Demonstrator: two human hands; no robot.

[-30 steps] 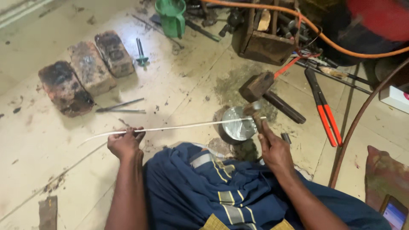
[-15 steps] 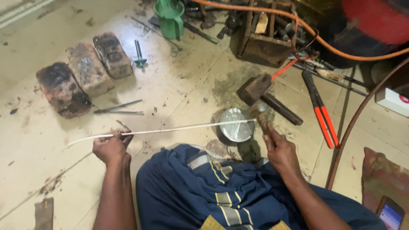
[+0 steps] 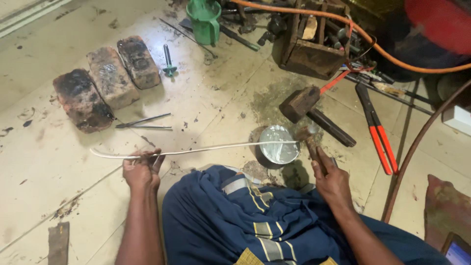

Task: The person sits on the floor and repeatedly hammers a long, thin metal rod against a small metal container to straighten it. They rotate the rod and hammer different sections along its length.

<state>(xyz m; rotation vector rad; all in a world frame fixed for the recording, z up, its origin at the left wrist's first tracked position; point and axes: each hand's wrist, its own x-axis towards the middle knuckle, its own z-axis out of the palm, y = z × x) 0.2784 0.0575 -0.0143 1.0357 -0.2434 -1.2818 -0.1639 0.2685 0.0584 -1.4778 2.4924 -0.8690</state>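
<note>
Left hand: the left hand point(image 3: 142, 172) is clenched around one long, thin pale metal rod point(image 3: 196, 150), gripping it near its left end.
Rod: it runs nearly level from that fist to the right, its far tip lying over one round shiny anvil block point(image 3: 277, 144) set on the floor.
Right hand: the right hand point(image 3: 332, 179) is wrapped tight on the handle of one small hammer point(image 3: 309, 137), its head just beside the rod's tip at the anvil's right edge.
Lap: blue cloth with yellow stripes point(image 3: 245, 216) lies between the arms.
Bricks: three scorched bricks point(image 3: 105, 78) in a row, upper left.
Near them: one pair of thin tongs point(image 3: 143, 122), one green-handled tool point(image 3: 168, 61).
Beyond the anvil: one wooden mallet point(image 3: 314, 110), one red-handled cutter point(image 3: 377, 128), one wooden tool box point(image 3: 314, 41), one green jug point(image 3: 205, 20), one orange hose point(image 3: 373, 41).
</note>
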